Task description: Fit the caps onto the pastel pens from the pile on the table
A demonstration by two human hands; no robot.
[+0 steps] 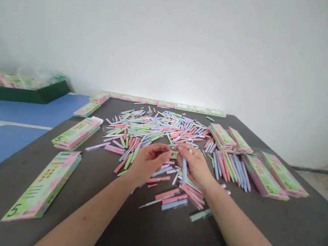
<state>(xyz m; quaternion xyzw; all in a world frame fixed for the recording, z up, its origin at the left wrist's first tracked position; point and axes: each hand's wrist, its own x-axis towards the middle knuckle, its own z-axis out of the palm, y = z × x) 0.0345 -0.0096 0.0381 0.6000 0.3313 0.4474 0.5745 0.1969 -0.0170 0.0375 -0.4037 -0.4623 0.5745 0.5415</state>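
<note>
My right hand (pixel 195 164) is closed around a light blue pen barrel (pixel 184 171), which slants down out of the fingers. Close beside it, my left hand (pixel 151 160) has thumb and fingertips pinched together; whatever is between them is too small to make out. Both hands are over a wide heap of loose pen parts (pixel 149 127) in pastel blue, green, pink and purple. Below the hands lie short pink and blue tubes (pixel 174 199) and a green pen cap (pixel 200 215). A row of pens (pixel 230 168) in mixed colours lies to the right.
Green and pink boxes marked 5 (pixel 42 187) lie along the dark table's left side. More boxes (pixel 266 176) are stacked at the right, and a line of boxes (pixel 165 103) edges the back. A dark green tray (pixel 45 91) stands on a blue surface at far left.
</note>
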